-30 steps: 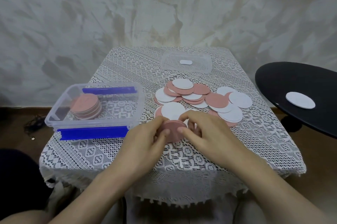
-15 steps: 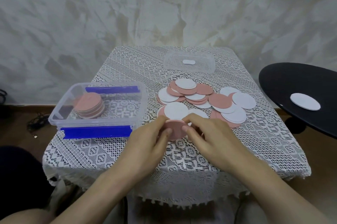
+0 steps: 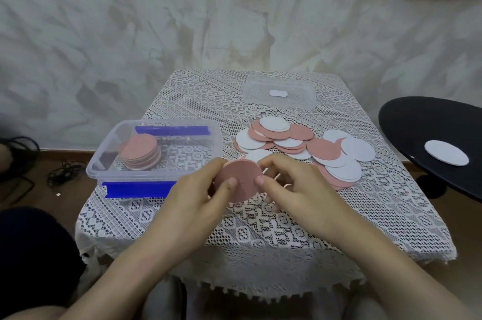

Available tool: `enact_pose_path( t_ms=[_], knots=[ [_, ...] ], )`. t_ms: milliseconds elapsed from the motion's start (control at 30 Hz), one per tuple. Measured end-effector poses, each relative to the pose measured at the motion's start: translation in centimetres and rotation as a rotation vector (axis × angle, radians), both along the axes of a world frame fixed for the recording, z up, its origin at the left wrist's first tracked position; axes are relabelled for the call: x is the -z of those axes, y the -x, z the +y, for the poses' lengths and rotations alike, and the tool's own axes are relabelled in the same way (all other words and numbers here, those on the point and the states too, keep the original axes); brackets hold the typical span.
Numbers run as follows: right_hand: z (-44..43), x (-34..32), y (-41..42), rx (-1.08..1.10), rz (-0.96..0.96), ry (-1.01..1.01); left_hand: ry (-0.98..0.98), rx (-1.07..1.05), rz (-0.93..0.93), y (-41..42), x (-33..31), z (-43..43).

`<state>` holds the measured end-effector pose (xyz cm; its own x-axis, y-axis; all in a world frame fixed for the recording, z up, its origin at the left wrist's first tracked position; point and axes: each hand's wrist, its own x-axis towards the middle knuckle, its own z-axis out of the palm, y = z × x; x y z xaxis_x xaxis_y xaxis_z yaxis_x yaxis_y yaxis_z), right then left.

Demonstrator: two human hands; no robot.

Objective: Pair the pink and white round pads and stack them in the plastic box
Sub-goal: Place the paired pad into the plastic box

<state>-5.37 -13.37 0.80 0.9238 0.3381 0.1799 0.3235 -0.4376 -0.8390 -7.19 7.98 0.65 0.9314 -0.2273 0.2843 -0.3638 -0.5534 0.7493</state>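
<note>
A pink round pad [image 3: 241, 179] is held over the table's middle, pinched from both sides. My left hand [image 3: 194, 198] grips its left edge with the thumb on top. My right hand [image 3: 292, 184] grips its right edge; whether a white pad lies under it I cannot tell. Loose pink and white pads [image 3: 300, 149] lie in a heap just beyond my hands. The clear plastic box [image 3: 109, 160] with blue clips stands at the left and holds a stack of paired pads [image 3: 140, 152], pink side up.
The box's clear lid [image 3: 279, 94] lies at the table's far side. A black round side table [image 3: 417, 126] at the right carries one white pad [image 3: 446, 152]. Lace cloth [image 3: 260, 228] covers the table. Cables lie on the floor at left.
Both hands have kept their grip on the pink pad and lifted and tilted it slightly, so more of its face shows. The heap and the box have not moved.
</note>
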Motion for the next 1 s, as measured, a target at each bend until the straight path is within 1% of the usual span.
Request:
enact_pose_path(
  t_ms=[200,500,667,800,900,1000],
  knots=[
    [3.5,-1.5,-1.3,-0.058,0.080,-0.080,0.097,-0.075,0.013,-0.4,-0.7,3.4],
    [9.5,-3.0,-3.6,-0.097,0.103,-0.042,0.188,-0.172,0.097,-1.2,-1.2,10.2],
    [12.5,-4.0,-5.3,-0.105,0.117,-0.038,0.120,-0.325,0.026,-1.7,-1.5,14.1],
    [15.1,-3.9,-7.4,-0.090,0.149,-0.016,-0.047,-0.463,0.005,-2.5,-1.9,16.4],
    [17.2,-3.3,-9.2,-0.074,0.183,0.039,-0.178,-0.474,0.006,-2.8,-1.9,16.7],
    [19.0,-2.4,-10.4,-0.045,0.160,0.140,-0.222,-0.476,0.053,-3.0,-1.3,16.6]
  ],
)
